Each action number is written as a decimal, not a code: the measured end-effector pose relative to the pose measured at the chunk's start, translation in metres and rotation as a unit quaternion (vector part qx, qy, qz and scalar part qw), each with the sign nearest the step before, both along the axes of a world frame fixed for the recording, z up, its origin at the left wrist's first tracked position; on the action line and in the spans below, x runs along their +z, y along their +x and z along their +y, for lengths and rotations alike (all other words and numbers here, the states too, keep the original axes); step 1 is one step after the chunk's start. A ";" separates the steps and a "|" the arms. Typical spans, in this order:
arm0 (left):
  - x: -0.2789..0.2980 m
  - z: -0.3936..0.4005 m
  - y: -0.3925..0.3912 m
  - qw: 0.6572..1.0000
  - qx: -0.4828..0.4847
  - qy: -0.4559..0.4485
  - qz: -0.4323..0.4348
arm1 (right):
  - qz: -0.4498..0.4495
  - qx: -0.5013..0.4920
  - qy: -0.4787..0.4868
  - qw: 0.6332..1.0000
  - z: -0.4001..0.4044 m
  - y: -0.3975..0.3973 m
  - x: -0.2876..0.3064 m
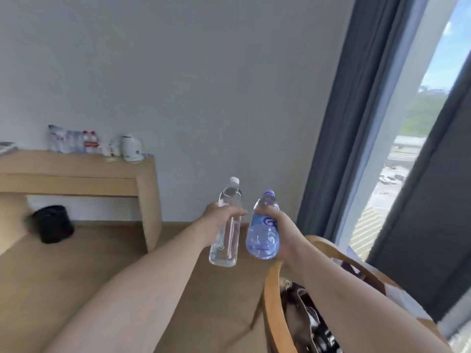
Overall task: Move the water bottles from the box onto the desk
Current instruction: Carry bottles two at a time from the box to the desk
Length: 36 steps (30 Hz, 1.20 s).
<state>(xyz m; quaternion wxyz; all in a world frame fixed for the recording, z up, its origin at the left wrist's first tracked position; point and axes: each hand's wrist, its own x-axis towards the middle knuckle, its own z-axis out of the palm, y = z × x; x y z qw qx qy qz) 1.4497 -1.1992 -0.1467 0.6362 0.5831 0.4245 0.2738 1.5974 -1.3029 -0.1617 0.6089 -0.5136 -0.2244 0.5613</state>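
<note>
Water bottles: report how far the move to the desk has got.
Done: a row of bottles already stands on the desk, beside the kettle. In hand: the left hand holds a clear bottle, the right hand a blue-tinted bottle, both in the air, away from the desk. Left: setting these two down. The box is out of view.

Both arms extended forward, left hand [221,215] and right hand [279,226] clenched.

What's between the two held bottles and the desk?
Head view: only bare floor and wall between the clear bottle, blue bottle and the desk. The bin sits under the desk.
</note>
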 end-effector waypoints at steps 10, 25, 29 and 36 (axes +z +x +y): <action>0.014 0.164 -0.129 0.972 0.228 -0.029 0.040 | 0.050 0.188 -0.023 0.981 0.232 -0.082 0.010; 0.007 0.336 -0.393 0.925 0.380 -0.016 0.012 | 0.026 0.363 -0.016 0.931 0.467 -0.350 -0.011; 0.014 0.405 -0.465 0.923 0.385 -0.017 0.011 | 0.031 0.354 -0.036 0.934 0.532 -0.422 -0.003; 0.028 0.505 -0.563 0.928 0.371 -0.028 0.003 | 0.046 0.347 -0.043 0.936 0.637 -0.523 0.013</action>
